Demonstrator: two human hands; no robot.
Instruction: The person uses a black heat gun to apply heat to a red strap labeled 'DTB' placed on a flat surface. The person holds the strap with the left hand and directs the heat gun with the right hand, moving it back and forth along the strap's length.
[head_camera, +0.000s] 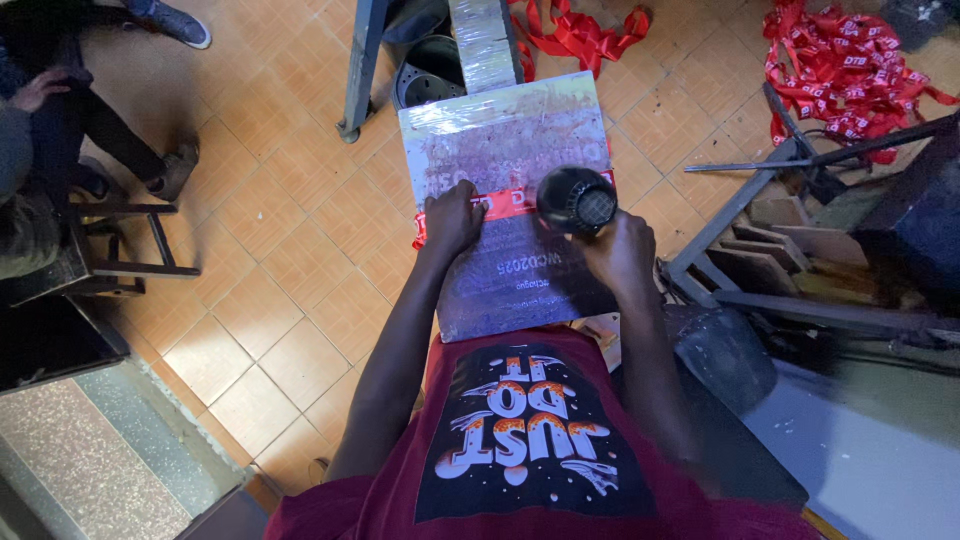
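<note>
Red ribbon (500, 203) lying left-right across board (500, 140); left hand (450, 220) flat, pressing it; right hand (622, 252) clenched on black dryer (575, 200), just right.

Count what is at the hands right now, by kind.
Printing board: 1
Red ribbon strip across the board: 1
Black hair dryer: 1
Total: 3
Left hand presses the ribbon; right hand grips the dryer.

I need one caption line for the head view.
Left hand presses a red ribbon on a board; right hand holds a black dryer.
</note>
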